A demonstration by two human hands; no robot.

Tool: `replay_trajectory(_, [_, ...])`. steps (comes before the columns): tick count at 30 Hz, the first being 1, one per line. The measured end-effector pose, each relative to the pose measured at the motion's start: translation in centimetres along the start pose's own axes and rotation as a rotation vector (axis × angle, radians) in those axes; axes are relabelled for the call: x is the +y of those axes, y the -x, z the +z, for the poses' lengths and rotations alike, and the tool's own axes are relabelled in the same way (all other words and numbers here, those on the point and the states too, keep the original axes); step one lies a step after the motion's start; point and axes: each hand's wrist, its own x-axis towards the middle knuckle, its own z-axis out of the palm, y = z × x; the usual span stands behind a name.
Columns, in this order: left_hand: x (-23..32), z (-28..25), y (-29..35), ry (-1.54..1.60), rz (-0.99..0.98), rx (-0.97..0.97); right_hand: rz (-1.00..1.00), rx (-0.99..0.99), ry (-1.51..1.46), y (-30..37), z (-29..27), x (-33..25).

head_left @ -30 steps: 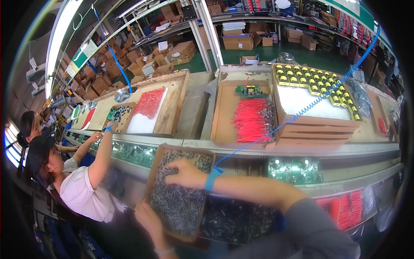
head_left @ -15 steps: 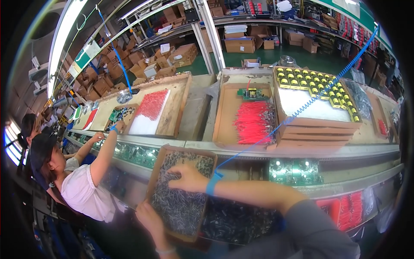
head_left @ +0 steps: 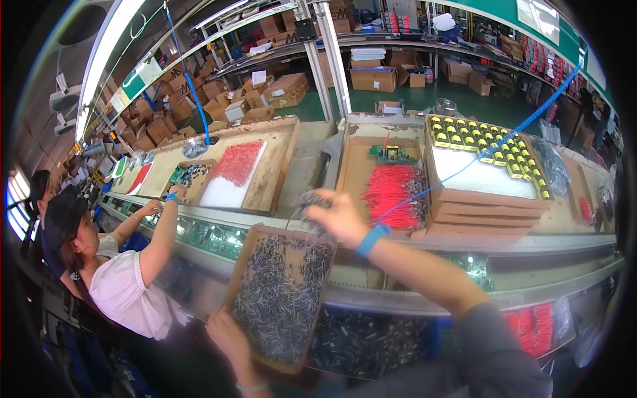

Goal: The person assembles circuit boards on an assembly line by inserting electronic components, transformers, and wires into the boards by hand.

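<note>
A shallow cardboard tray (head_left: 240, 272) of small, wire-legged electronic components (head_left: 275, 298) lies tilted in front of me. My left hand (head_left: 227, 337) grips its near left edge, with the fingers partly hidden by the wall. Over the tray's far right corner, my right hand (head_left: 337, 215) is closed on a clump of the same components (head_left: 313, 207); some wire legs stick out between the fingers. A blue wrist strap (head_left: 373, 240) with a coiled blue cord circles my right wrist. Bare cardboard shows near the far end of the tray.
Dark parts (head_left: 371, 338) fill a bin beside the tray. Beyond the conveyor rail stand a box of red-wired parts (head_left: 391, 192) and stacked trays of yellow-and-black components (head_left: 488, 202). Green circuit boards (head_left: 474, 264) lie on the line, partly behind my forearm. A co-worker (head_left: 133, 285) works at left.
My right hand has risen out of the tray, moving away and to the right with a clump of components. My left hand stays at the tray's edge.
</note>
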Motion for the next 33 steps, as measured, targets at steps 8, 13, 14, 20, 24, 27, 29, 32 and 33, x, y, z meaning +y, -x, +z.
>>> replay_trajectory(8, [0.2, -0.1, -0.3, -0.006, 0.034, -0.009, -0.088, 0.353, 0.69, -4.2, -8.4, 3.6])
replay_trajectory(13, [0.0, -0.1, -0.2, -0.031, 0.038, -0.013, -0.107, 0.351, 1.15, -4.3, -7.0, 5.0])
replay_trajectory(14, [-0.1, 0.0, -0.1, -0.016, 0.027, 0.005, -0.116, 0.33, 1.29, -4.0, -6.5, 5.0])
replay_trajectory(20, [-0.5, 0.4, 0.2, -0.008, 0.034, 0.013, -0.022, 0.342, 1.53, -3.5, -6.0, 5.8])
replay_trajectory(24, [0.6, -0.4, -0.2, 0.011, 0.017, -0.034, -0.013, 0.34, 1.625, -3.1, -6.0, 6.0])
replay_trajectory(27, [0.5, -0.4, 0.0, 0.013, 0.02, -0.03, 0.041, 0.263, 1.615, -2.5, -5.7, 4.9])
replay_trajectory(29, [0.1, -0.3, 0.1, 0.012, 0.033, -0.01, 0.045, 0.21, 1.599, -1.8, -5.5, 3.4])
replay_trajectory(32, [-0.3, 0.1, 0.0, 0.004, 0.005, -0.072, 0.047, 0.097, 1.512, -2.2, -6.8, 2.5])
replay_trajectory(33, [-0.1, 0.1, 0.1, 0.075, -0.076, 0.01, 0.038, 0.029, 1.438, -2.4, -7.0, 2.0])
